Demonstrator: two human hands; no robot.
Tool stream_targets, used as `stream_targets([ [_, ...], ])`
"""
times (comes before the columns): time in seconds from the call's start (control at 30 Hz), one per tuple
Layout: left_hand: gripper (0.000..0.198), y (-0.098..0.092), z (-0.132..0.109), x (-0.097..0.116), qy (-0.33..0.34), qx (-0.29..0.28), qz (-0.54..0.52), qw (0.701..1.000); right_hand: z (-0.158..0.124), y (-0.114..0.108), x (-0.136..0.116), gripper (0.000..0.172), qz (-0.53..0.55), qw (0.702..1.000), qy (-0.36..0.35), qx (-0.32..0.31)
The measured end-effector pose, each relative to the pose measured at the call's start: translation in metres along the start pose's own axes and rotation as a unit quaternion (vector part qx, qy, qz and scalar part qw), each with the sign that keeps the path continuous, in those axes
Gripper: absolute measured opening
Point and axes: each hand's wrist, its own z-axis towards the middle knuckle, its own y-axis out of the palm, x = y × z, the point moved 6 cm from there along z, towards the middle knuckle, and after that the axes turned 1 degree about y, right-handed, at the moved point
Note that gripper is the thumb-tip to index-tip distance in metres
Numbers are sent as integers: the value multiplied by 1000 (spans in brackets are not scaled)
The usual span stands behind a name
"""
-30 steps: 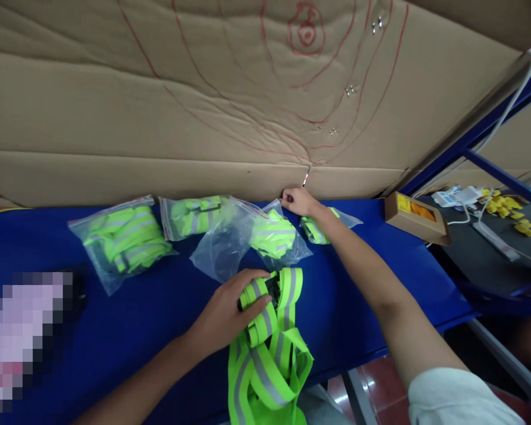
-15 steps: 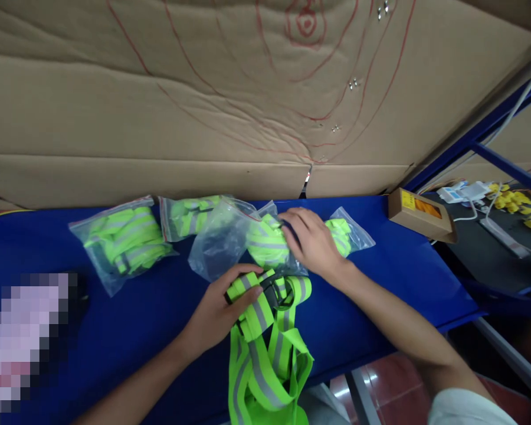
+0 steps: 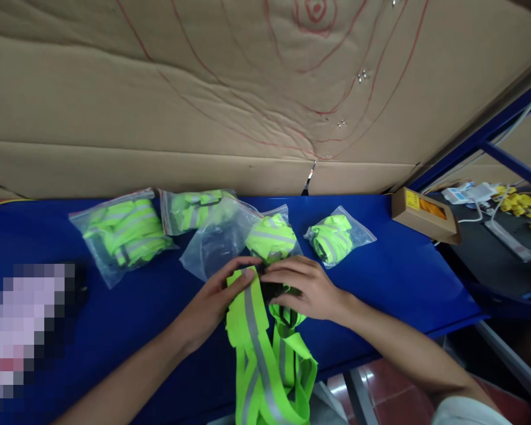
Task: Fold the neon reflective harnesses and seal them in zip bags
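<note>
A neon-green reflective strap (image 3: 259, 348) with a grey stripe hangs in loops over the table's front edge. My left hand (image 3: 219, 298) is closed on its folded upper part, thumb pressed on top. On the right, my right hand (image 3: 310, 289) curls its fingers round the strap beside a dark part, mostly hidden under the fingers. Just beyond my hands lies a green strap bundle (image 3: 272, 236) on or in a clear plastic bag; I cannot tell which. An open-looking clear bag (image 3: 215, 248) lies to its left.
Bagged green straps lie at the left (image 3: 130, 233), back (image 3: 199, 209) and right (image 3: 334, 239) of the blue table (image 3: 389, 271). A cardboard box (image 3: 425, 215) stands at the right end. A cardboard wall (image 3: 181, 118) rises behind. A blurred-out object (image 3: 26, 324) is at left.
My right hand has come back from the bagged bundle to the strap near my left hand. The folded strap in my left hand has turned, its flat striped side now facing up.
</note>
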Motion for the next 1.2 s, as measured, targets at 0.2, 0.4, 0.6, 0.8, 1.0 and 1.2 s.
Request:
stream_targets([
  [0.2,60,-7,2,14,148,-8,93,985,-8,-7,26,14,146,966,200,78],
  [0.4,71,-11,-5,23,281,9,139,949,-12,-8,41,30,214,917,316,114],
  [0.6,79,-8,-14,19,340,63,337,876,-14,12,39,48,434,816,378,44],
  [0.8,65,-6,-26,41,447,134,398,790,-14,13,37,44,466,793,391,23],
  [1.0,18,6,-34,42,469,114,466,741,-20,16,47,46,447,782,430,58],
  [1.2,19,-7,-15,31,309,132,381,861,-16,-24,21,50,79,961,189,186],
])
